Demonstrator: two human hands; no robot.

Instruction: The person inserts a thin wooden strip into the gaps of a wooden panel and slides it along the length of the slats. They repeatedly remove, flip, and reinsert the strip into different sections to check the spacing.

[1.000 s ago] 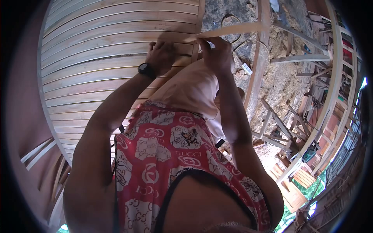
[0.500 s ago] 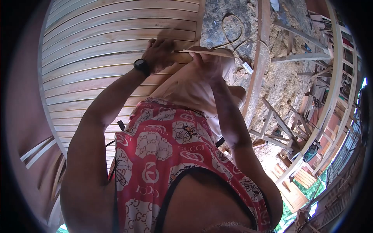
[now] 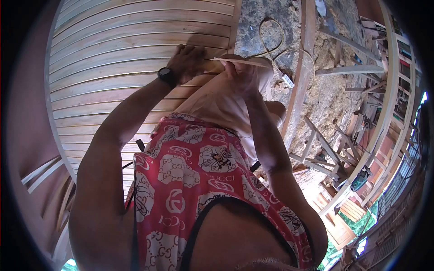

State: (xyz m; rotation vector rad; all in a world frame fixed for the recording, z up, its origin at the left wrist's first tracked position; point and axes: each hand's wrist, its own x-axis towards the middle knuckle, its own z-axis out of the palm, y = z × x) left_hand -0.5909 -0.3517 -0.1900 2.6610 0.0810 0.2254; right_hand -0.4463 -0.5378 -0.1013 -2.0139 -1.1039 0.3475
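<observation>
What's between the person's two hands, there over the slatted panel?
A thin wooden strip bridges the gap from the left hand to the right hand, which pinches it; the head view shows this.

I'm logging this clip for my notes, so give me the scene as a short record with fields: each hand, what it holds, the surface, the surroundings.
left hand: curled on the slatted wooden panel, at the strip's near end; black watch on the wrist
right hand: pinching a thin wooden strip
strip position: reaches past the panel's right edge
ground: stony, with a looped cable
background: wooden frames
</observation>
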